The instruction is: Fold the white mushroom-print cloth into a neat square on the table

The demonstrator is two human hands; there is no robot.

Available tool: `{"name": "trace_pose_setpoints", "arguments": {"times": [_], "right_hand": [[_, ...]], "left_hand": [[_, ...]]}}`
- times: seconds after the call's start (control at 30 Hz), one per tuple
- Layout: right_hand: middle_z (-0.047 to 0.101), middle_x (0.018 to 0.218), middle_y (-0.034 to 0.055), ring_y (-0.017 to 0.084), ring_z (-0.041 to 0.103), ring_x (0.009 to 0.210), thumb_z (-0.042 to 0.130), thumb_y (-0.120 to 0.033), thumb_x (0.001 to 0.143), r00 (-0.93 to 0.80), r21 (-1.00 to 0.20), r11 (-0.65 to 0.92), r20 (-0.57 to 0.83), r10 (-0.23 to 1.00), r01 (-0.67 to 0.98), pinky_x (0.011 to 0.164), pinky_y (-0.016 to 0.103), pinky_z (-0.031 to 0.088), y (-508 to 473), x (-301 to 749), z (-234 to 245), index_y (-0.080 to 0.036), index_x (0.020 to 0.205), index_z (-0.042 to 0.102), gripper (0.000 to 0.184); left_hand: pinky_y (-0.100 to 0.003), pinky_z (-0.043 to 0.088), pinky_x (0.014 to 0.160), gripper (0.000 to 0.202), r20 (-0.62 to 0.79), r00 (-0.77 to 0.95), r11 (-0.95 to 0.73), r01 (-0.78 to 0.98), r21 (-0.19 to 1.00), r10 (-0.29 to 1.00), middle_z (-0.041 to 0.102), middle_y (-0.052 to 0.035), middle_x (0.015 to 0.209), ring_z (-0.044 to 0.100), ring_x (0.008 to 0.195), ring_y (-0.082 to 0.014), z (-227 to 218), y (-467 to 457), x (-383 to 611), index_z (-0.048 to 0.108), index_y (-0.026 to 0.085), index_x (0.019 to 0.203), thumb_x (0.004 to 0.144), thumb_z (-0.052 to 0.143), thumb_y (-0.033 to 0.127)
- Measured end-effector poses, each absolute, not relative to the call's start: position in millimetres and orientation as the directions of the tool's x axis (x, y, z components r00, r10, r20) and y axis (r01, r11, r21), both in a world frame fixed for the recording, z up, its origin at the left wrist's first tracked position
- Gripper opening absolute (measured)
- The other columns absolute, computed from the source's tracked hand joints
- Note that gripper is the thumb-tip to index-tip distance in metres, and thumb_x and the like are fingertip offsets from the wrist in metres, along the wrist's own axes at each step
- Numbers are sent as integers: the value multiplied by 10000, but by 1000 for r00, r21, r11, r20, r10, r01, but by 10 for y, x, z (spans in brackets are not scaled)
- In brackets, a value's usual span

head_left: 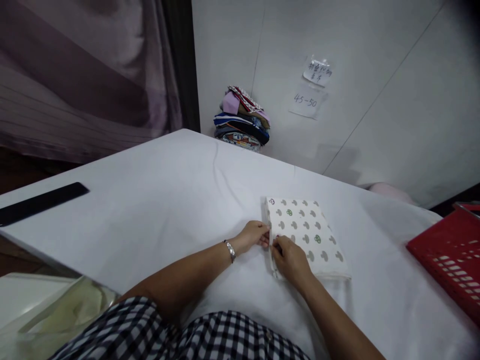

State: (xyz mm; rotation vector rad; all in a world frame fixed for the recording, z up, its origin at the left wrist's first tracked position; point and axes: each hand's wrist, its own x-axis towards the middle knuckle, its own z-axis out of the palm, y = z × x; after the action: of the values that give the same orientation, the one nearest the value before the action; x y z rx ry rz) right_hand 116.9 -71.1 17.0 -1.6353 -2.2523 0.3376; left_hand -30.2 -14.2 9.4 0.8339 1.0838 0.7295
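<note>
A folded white cloth [300,220] printed with grey mushrooms and a few green ones lies on the white-covered table [168,185], right of the middle. At its left edge is my left hand [252,236], with a silver bracelet on the wrist and the fingertips closed on the layered edge. Just nearer to me, my right hand [291,259] rests over the same edge, thumb and fingers pinched together on the fabric. The curled fingers partly hide the edge between them.
A red plastic basket [446,245] stands at the right. Along the left table edge lies a long black strip [45,202]. Several folded fabrics [242,120] are stacked beyond the far edge, by the wall with handwritten paper notes [307,100]. A curtain [93,75] hangs at the back left.
</note>
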Motion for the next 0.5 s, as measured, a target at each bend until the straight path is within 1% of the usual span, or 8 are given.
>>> {"name": "trace_pose_setpoints", "arguments": {"times": [0.07,0.1,0.2,0.3,0.37,0.4,0.5], "right_hand": [[598,815,51,199,566,717,475,-239,829,-344,-340,392,195,918,854,595,292,409,-785,1173,129,-229,851,516,47],[591,838,60,205,559,742,476,-237,828,-376,-307,436,236,896,846,604,296,419,-829,1174,111,-230,888,516,72],[568,875,75,213,534,785,462,-219,842,-453,-209,528,319,832,823,633,308,437,-970,1181,73,-212,964,520,134],[556,907,83,203,522,788,475,-210,850,-508,-166,584,346,789,794,672,324,446,-1098,1208,54,-181,1001,537,165],[563,951,95,203,522,803,489,-219,853,-545,-140,621,360,758,771,696,336,452,-1162,1245,42,-170,1041,548,203],[570,978,102,208,525,818,493,-223,854,-562,-119,638,369,740,761,707,346,454,-1187,1269,34,-167,1061,551,222],[581,1094,120,241,530,945,495,-215,853,-607,-47,676,396,689,736,791,399,451,-1226,1359,-1,-166,1126,551,283]], "left_hand": [[-247,500,505,316,-451,312,493,-68,868,836,625,-33,587,590,494,-124,108,-129,-297,562,113,717,788,627,414],[-250,500,501,324,-444,312,478,-38,877,840,622,-28,577,589,494,-128,113,-123,-290,562,118,709,776,635,426],[-241,493,497,283,-425,303,426,68,902,853,611,-10,548,584,497,-129,114,-103,-266,552,132,651,757,657,372],[-234,484,490,273,-455,317,427,155,891,832,607,-12,554,568,477,-119,103,-50,-266,542,135,627,776,632,347],[-233,484,493,257,-455,286,407,213,888,843,617,-24,591,568,479,-116,95,37,-282,552,134,675,799,600,355],[-234,486,500,245,-432,247,376,244,894,867,631,-32,632,576,493,-119,91,101,-291,561,135,725,805,591,365],[-238,493,557,299,-304,117,241,377,895,946,675,-60,837,625,606,-142,88,367,-308,563,153,928,795,586,420]]}}
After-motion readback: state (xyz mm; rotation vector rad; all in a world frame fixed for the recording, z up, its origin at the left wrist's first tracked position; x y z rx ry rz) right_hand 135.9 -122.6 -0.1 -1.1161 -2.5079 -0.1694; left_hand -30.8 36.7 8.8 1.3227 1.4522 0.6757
